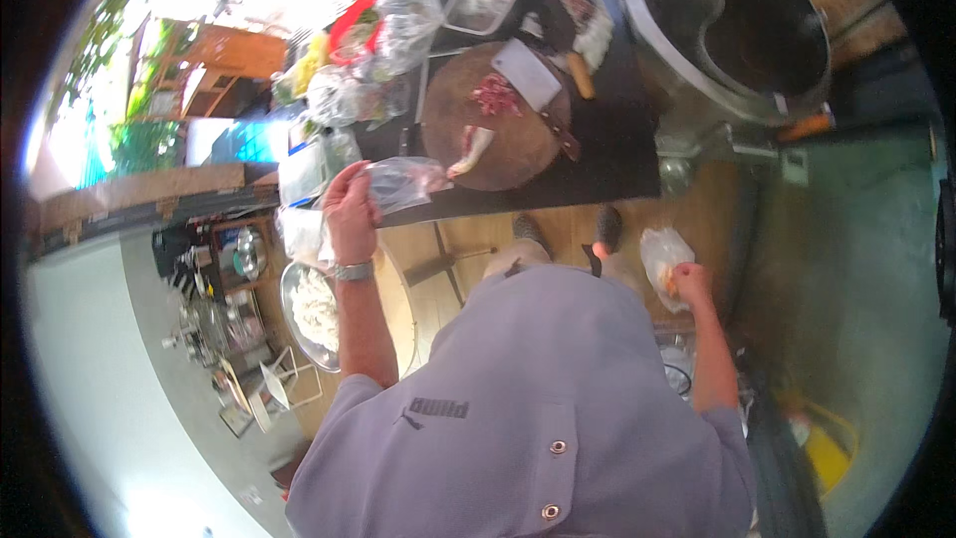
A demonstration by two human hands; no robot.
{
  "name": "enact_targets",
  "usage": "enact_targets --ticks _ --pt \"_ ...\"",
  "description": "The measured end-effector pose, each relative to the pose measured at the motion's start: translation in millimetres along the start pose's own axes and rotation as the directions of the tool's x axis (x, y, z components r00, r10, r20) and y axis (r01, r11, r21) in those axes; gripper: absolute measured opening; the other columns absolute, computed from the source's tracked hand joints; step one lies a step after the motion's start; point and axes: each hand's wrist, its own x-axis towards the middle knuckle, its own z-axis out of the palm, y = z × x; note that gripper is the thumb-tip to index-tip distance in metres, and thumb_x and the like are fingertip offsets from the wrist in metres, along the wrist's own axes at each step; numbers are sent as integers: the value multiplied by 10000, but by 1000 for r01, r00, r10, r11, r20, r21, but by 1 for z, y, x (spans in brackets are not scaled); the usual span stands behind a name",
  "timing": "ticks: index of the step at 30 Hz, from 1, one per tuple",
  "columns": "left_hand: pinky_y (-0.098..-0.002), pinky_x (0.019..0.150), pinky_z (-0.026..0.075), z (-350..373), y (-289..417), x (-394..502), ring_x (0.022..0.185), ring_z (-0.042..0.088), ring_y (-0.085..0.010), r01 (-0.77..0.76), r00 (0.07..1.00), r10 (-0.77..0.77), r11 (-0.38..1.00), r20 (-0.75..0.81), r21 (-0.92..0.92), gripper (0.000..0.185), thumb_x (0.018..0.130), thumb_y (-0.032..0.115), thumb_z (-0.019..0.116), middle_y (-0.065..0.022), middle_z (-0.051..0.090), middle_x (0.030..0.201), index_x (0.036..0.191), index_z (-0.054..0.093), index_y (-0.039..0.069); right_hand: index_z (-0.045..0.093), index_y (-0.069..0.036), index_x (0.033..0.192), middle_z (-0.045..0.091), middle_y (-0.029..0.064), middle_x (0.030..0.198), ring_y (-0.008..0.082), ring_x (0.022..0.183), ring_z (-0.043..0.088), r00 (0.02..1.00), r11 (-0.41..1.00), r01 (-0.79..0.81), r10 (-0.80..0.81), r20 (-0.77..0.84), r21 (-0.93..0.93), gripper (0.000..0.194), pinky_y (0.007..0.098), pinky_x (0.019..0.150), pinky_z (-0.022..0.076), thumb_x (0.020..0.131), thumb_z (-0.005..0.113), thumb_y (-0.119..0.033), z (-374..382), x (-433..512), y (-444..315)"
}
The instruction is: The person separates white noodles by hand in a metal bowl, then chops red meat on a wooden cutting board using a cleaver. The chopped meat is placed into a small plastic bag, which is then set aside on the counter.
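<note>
My left hand (351, 213), with a watch on the wrist, grips a clear plastic bag (403, 181) at the near edge of the black worktop. The bag's far end, with something pinkish in it, reaches the rim of a round wooden chopping board (448, 97). On the board lie a strip of meat with pale fat (472, 152), a small heap of cut red meat (496, 96) and a cleaver (527, 76) with a wooden handle. Away to the right, beside my body, my right hand (691, 282) holds a whitish plastic bag (663, 254) with something orange inside.
A large metal pot (657, 52) with a curved divider stands at the back right. Plastic bags (409, 22) and a red basket (345, 33) crowd the worktop's left. A metal bowl of white food (314, 314) is below my left forearm. A knife (560, 136) lies at the board's right edge.
</note>
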Motion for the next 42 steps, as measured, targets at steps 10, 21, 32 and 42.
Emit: enact_targets --ticks 10,21,32,42 --pt "-224 468 456 29 33 -30 540 538 -63 91 955 -38 981 295 -169 144 956 75 637 6 605 707 1077 700 30 535 -117 1439 602 169 1330 352 1204 600 248 258 965 -951 -184 -35 736 408 953 535 790 821 -311 -12 -57 -375" --pt "-454 1225 235 -43 -35 2 1481 299 -391 -605 778 404 688 480 401 1420 643 482 935 -204 351 1576 1591 13 -36 707 -44 1128 693 169 966 350 973 666 99 115 970 -992 84 213 323 430 828 551 807 714 -67 34 -95 -544" --pt "-351 803 546 -59 -78 83 943 672 -182 201 979 -146 534 144 -821 276 1061 338 542 -75 661 992 1056 579 65 502 -101 1453 372 225 1521 409 1354 435 0 -26 996 -960 281 -89 801 498 1135 362 733 843 -186 67 -96 -601" --pt "-469 1006 517 -44 -32 57 1147 636 -300 251 944 -288 301 163 -920 288 1086 307 465 -170 651 1253 1086 603 54 692 -93 1236 524 241 1359 333 1114 632 -170 -165 985 -976 137 43 441 382 914 545 809 791 -140 78 -65 -584"
